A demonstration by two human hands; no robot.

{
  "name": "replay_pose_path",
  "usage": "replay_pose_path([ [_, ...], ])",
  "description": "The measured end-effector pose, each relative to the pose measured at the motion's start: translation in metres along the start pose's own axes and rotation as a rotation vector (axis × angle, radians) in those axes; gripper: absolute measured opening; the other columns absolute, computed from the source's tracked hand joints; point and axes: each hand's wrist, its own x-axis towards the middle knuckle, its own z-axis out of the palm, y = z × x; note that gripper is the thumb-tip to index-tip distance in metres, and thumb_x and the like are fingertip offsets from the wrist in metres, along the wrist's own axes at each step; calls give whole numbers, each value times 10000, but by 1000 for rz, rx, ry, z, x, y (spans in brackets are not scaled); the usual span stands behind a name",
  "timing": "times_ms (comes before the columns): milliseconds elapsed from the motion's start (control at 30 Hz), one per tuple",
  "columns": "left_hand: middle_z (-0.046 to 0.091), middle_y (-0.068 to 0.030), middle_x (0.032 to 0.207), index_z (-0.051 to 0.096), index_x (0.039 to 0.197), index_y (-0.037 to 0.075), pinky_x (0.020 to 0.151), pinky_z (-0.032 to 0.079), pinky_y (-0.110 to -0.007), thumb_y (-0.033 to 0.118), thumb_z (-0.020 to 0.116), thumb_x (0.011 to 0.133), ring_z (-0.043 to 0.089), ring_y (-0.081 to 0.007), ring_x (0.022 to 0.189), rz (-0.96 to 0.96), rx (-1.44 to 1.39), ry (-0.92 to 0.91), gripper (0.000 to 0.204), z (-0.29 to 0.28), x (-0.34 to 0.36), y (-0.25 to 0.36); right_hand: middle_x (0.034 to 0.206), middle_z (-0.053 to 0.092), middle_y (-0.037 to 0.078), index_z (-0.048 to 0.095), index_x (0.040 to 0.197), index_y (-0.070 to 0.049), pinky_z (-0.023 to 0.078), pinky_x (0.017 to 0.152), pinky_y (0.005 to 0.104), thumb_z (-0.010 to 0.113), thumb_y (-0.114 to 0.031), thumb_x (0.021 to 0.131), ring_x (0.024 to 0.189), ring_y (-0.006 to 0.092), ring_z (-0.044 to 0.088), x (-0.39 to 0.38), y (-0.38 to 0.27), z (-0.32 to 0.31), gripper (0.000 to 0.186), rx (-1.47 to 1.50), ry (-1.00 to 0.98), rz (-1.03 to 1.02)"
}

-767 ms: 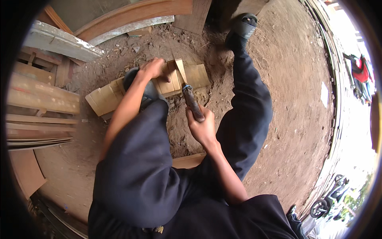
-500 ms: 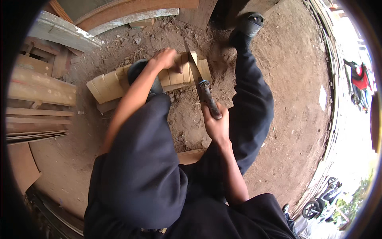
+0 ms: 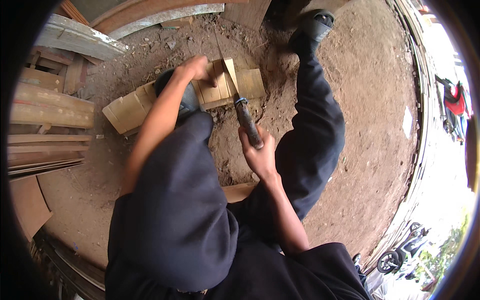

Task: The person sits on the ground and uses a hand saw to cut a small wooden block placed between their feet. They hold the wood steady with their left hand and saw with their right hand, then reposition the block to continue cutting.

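Note:
My right hand (image 3: 261,155) is wrapped round the dark round handle of a machete (image 3: 245,120) with a blue band at the blade's base. Its long blade points away from me and lies across a pale piece of wood (image 3: 250,85) with several crosswise lines along it. Whether the blade has cut in, I cannot tell. Left of the blade, my left hand (image 3: 196,68) grips the wood, thumb on its top face and the other fingers partly hidden. My left foot in a dark sandal (image 3: 187,97) is planted on the wood beside that hand.
Stacked boards (image 3: 50,107) stand on the left. Curved planks (image 3: 165,15) lie at the far side. My right leg (image 3: 317,120) stretches forward over bare dirt ground (image 3: 370,125). A motorbike (image 3: 395,257) stands outside at the lower right.
My right hand and the machete have shifted left along the wood. My left hand has moved slightly left too. The view has tilted a little.

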Motion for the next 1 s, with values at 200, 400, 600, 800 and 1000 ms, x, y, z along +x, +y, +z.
replay_pose_path([
  [200, 654, -210, 1085, 638, 1035, -60, 872, 513, -391, 498, 872, 544, 636, -342, 1010, 50, -14, 71, 779, 0, -8, -1, 563, 494, 81, 576, 788, 29, 397, 486, 302, 606, -116, 878, 533, 73, 461, -32, -17, -4, 173, 55, 17, 62],
  [400, 607, -282, 1109, 614, 1007, -74, 918, 479, -433, 521, 855, 514, 593, -369, 1083, 74, -63, 105, 810, 6, -10, 1, 573, 504, 10, 613, 832, 28, 393, 486, 251, 615, -57, 861, 543, 37, 448, -67, -10, -11, 90, 56, 79, -36],
  [600, 592, -204, 1198, 595, 1099, 16, 921, 476, -466, 420, 809, 660, 567, -360, 1131, -3, -48, 147, 634, 25, 0, -13, 548, 477, 97, 560, 755, 43, 400, 502, 305, 581, -112, 879, 530, 86, 457, -5, -26, 19, 200, 47, 16, 60],
  [800, 579, -200, 1207, 558, 1146, 23, 943, 456, -463, 553, 810, 586, 537, -363, 1169, -13, -44, 74, 812, 1, -13, -4, 563, 518, 66, 607, 809, 32, 419, 497, 280, 607, -50, 846, 535, 65, 495, -57, -16, -10, 90, 35, 40, 0],
  [1000, 581, -220, 1202, 597, 1101, 10, 935, 462, -469, 584, 834, 515, 551, -374, 1148, 15, -54, 50, 854, -1, -12, 0, 538, 475, 82, 539, 727, 24, 393, 475, 309, 598, -87, 866, 510, 86, 459, -24, -15, 4, 188, 55, 27, 41],
])
